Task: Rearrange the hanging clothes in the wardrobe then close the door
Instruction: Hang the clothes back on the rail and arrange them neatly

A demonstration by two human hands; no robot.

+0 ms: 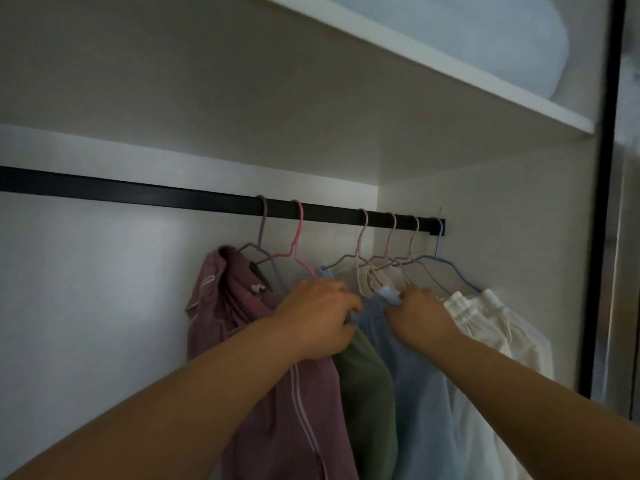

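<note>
Several clothes hang on coloured hangers from a black rail (138,190) inside the wardrobe. From left to right they are a mauve garment (225,303), a green one (363,386), a light blue one (419,393) and cream ones (491,327). My left hand (317,317) grips the top edge of the green garment where it meets the blue one. My right hand (417,315) pinches the top of the light blue garment just below its hanger. A pink hanger (298,237) rises above my left hand.
A white shelf (450,71) runs above the rail with a pale rolled bundle (485,39) on it. The dark frame of the wardrobe door (602,202) stands at the right. The left stretch of the rail carries no hangers.
</note>
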